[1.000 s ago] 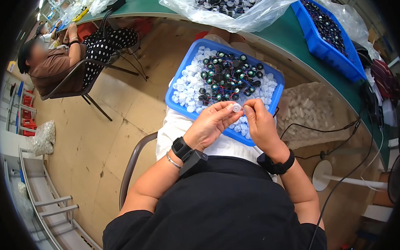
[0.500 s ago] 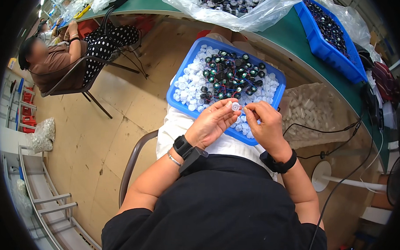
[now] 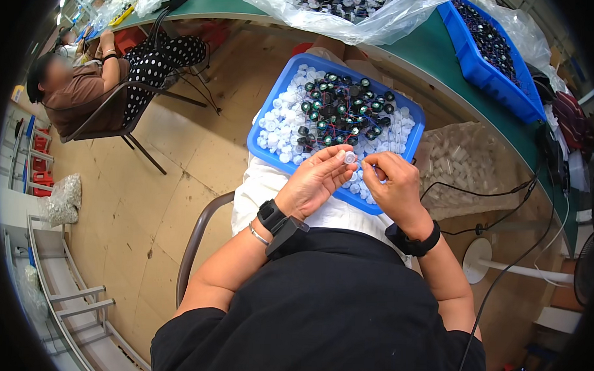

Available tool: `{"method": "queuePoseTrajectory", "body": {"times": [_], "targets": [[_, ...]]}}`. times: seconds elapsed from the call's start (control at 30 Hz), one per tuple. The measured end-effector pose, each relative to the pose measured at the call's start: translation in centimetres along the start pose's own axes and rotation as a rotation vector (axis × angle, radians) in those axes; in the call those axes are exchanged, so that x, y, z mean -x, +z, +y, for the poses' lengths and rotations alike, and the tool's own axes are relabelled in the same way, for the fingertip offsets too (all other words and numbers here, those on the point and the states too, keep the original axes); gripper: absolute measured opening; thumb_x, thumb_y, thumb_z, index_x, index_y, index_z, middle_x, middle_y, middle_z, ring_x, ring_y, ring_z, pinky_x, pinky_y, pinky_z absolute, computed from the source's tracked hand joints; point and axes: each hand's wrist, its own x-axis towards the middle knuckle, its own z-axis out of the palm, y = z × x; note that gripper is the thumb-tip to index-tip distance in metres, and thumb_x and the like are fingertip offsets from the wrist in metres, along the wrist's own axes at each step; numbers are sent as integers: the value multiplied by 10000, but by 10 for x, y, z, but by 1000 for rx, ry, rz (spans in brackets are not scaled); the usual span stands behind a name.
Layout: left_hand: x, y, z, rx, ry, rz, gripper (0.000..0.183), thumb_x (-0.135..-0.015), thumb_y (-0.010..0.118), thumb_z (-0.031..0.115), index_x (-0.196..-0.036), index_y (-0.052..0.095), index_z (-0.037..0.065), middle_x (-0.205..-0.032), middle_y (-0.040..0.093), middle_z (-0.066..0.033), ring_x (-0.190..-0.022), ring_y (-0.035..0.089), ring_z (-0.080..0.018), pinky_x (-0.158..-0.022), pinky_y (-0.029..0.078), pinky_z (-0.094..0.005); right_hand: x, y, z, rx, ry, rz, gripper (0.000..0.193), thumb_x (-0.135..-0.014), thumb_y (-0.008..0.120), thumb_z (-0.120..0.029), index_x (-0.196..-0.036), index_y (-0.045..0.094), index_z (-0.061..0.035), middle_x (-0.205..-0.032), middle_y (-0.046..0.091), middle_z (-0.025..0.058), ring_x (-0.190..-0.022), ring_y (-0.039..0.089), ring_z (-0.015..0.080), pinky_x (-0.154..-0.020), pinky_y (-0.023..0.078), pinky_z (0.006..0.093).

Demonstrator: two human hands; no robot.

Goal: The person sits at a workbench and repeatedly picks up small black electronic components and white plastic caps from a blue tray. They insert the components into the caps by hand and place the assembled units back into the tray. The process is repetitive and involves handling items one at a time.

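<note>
A small clear-white round plastic cap point(image 3: 349, 158) is pinched between the thumb and fingers of my left hand point(image 3: 311, 186). Just to its right, my right hand point(image 3: 399, 188) has its thumb and forefinger pressed together close to the cap; what lies in that pinch is too small to make out. Both hands are over the near side of a blue plastic tray point(image 3: 253, 142) at my lap. Many white plastic caps point(image 3: 273, 122) fill the tray. On top of them sits a pile of small black round parts with thin red and blue wires point(image 3: 342, 108).
Beyond the tray runs a green-topped table point(image 3: 419, 49), bearing a clear plastic bag of parts point(image 3: 277, 5) and a blue bin point(image 3: 468, 67) of wired parts. A bag of clear pieces point(image 3: 461, 162), black cables and a fan stand point(image 3: 479, 260) are at right. Another person point(image 3: 84, 90) sits at left.
My right hand's fingertips have shifted very slightly beside the cap. My left hand keeps its hold on the cap, and the tray stays nearly in place.
</note>
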Motion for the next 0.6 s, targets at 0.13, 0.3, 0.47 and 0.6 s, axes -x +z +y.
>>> {"method": "queuePoseTrajectory", "body": {"times": [0.13, 0.3, 0.47, 0.6], "targets": [[0, 0, -1, -1, 4, 4, 285, -927, 586, 128, -1182, 530, 13, -1030, 622, -82, -941, 622, -161, -844, 519, -258, 0, 1, 0, -2, -8, -3, 52, -744, 666, -57, -729, 619, -44, -612, 560, 58, -518, 538, 186, -482, 421, 318], [-1, -1, -1, -9, 8, 0, 287, -927, 586, 130, -1184, 529, 14, -1022, 621, -75, -937, 621, -155, -838, 518, -255, 1, 1, 3, 12, 7, -18, 52, -741, 669, -65, -735, 622, -42, -610, 559, 59, -516, 538, 188, -479, 420, 321], [-1, -2, -3, -75, -15, -7, 300, -927, 588, 135, -1193, 526, 11, -1014, 622, -70, -938, 619, -145, -839, 517, -255, 1, 1, 0, -28, 21, -26, 52, -745, 665, -69, -734, 621, -43, -617, 560, 57, -514, 533, 190, -482, 419, 326], [-1, -5, -4, -45, -32, -21, 304, -927, 586, 134, -1198, 529, 7, -1010, 625, -66, -940, 617, -138, -842, 514, -252, 1, 1, -1, -30, 19, -36, 50, -749, 661, -71, -738, 622, -42, -626, 564, 56, -517, 533, 191, -486, 419, 328]]}}
